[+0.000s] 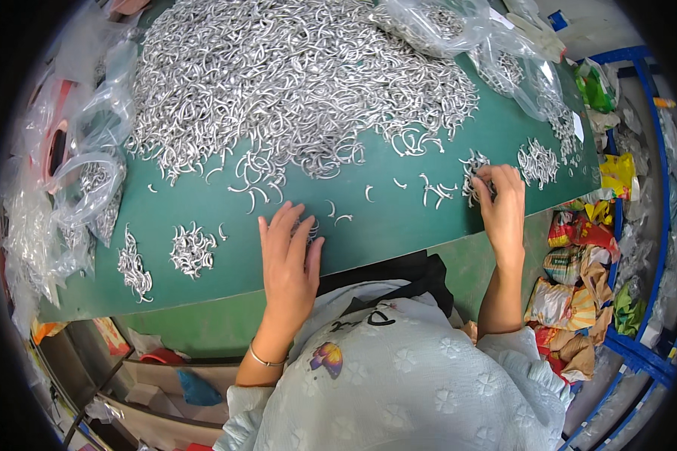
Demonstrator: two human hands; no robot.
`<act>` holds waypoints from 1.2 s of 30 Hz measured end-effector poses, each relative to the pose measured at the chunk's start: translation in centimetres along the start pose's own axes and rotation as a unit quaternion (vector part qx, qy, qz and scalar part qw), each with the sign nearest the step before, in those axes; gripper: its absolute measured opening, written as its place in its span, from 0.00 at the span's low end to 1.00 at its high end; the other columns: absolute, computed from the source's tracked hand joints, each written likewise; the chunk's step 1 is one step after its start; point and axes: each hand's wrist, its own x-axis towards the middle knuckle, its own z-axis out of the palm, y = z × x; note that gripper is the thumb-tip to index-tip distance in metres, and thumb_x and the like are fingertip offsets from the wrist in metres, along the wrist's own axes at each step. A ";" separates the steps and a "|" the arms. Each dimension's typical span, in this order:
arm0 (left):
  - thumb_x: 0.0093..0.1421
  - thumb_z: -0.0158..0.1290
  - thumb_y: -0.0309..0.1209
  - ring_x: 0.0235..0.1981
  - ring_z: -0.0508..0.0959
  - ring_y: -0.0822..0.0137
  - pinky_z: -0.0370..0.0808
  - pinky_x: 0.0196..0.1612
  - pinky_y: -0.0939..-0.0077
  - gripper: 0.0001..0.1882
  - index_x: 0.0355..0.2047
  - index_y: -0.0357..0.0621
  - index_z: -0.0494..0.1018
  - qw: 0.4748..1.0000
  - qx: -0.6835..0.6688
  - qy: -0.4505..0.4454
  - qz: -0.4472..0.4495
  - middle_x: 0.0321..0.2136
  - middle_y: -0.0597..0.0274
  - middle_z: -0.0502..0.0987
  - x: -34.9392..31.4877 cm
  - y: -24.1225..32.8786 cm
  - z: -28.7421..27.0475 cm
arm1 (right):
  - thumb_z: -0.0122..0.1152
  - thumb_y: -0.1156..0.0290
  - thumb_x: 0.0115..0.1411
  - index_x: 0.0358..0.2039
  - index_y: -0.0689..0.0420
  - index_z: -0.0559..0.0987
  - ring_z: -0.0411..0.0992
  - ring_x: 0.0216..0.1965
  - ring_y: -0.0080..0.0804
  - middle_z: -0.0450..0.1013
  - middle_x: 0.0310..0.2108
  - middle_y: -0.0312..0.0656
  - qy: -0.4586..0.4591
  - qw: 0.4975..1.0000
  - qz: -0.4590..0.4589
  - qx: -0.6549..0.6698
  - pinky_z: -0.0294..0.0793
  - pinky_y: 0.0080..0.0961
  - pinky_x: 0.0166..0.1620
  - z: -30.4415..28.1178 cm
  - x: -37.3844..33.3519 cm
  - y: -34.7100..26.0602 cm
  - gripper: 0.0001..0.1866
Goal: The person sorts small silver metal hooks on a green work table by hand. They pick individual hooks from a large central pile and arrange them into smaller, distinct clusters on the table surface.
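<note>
A large heap of small, curved, silvery metal pieces [293,83] covers the far part of the green table [399,214]. My left hand [288,259] rests at the near edge, fingers stretched and thumb apart, beside a small cluster of pieces partly hidden under it. Farther right, my right hand [502,207] curls its fingers and thumb together at a small pile of pieces [474,169]; its fingers hide part of what lies there. Another little pile [538,163] sits just right of it. Two more, a rounded pile [192,249] and a narrow pile [135,267], lie left of my left hand.
Clear plastic bags [90,188] crowd the table's left side, some holding metal pieces. More filled bags [436,26] lie at the far right. Beyond the right edge stand a blue metal rack [658,188] and colourful packets [564,301]. Shelving [165,383] stands below at left.
</note>
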 end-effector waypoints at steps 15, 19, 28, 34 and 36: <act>0.54 0.60 0.20 0.47 0.74 0.57 0.62 0.53 0.64 0.18 0.46 0.41 0.76 0.997 0.072 -0.009 0.015 0.50 0.56 0.74 0.6 1.4 0.9 | 0.67 0.74 0.52 0.37 0.57 0.77 0.66 0.43 0.41 0.69 0.39 0.41 0.032 0.991 -0.116 0.049 0.61 0.36 0.45 2.8 -1.0 -3.8 0.11; 0.54 0.60 0.20 0.43 0.75 0.61 0.61 0.48 0.66 0.15 0.44 0.43 0.76 0.997 0.064 -0.006 0.030 0.43 0.60 0.76 1.4 1.5 1.8 | 0.66 0.74 0.52 0.32 0.56 0.76 0.66 0.38 0.40 0.69 0.32 0.40 0.008 0.989 -0.143 0.027 0.60 0.36 0.43 4.6 -0.9 -5.0 0.08; 0.54 0.59 0.20 0.38 0.74 0.62 0.61 0.43 0.67 0.12 0.40 0.42 0.77 0.997 0.059 0.006 0.047 0.37 0.62 0.75 2.0 1.5 2.4 | 0.63 0.76 0.54 0.29 0.56 0.75 0.66 0.35 0.39 0.69 0.29 0.39 0.004 0.986 -0.148 0.071 0.60 0.36 0.42 4.9 0.1 -6.2 0.04; 0.55 0.58 0.20 0.38 0.75 0.58 0.66 0.41 0.65 0.13 0.41 0.41 0.76 0.997 0.014 -0.005 0.077 0.37 0.59 0.75 2.6 1.1 3.5 | 0.64 0.77 0.53 0.32 0.56 0.75 0.67 0.36 0.39 0.70 0.31 0.39 -0.012 0.981 -0.164 0.098 0.60 0.36 0.42 5.3 -0.4 -7.4 0.07; 0.55 0.58 0.20 0.38 0.75 0.57 0.67 0.40 0.65 0.15 0.44 0.41 0.75 0.998 0.007 -0.006 0.067 0.38 0.58 0.75 2.9 1.4 3.9 | 0.64 0.77 0.53 0.33 0.56 0.76 0.66 0.38 0.39 0.70 0.34 0.38 -0.013 0.980 -0.158 0.119 0.61 0.35 0.43 4.7 -0.2 -7.2 0.08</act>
